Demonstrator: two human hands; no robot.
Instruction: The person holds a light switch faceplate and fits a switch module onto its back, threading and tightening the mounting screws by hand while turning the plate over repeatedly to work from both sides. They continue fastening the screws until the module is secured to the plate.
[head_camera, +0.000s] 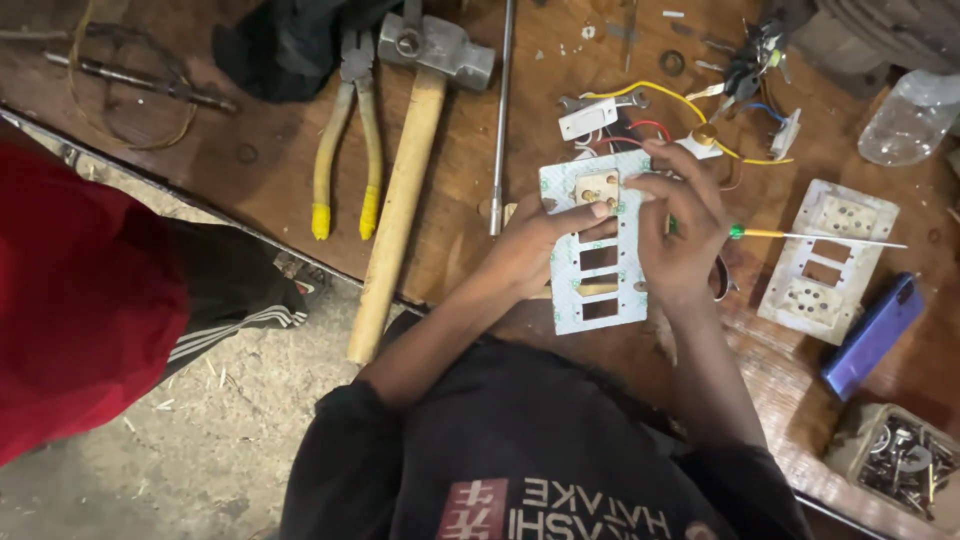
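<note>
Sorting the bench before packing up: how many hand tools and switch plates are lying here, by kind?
Wooden-handled steel hammer: 1
Yellow-handled pliers: 1
Green-handled thin screwdriver: 1
White rectangular plastic switch plates: 2, one held in both hands, one lying on the table
Total: 5

Switch plate as we grip it from both sides.

We hold a white rectangular switch plate (597, 240), back face up, lengthwise away from us, between our left hand (530, 250) and right hand (680, 235). A beige socket module (597, 186) fills the slot beyond our fingertips; the three slots between our palms stand open, and a green screwdriver (800, 236) projects outward from our right hand.
</note>
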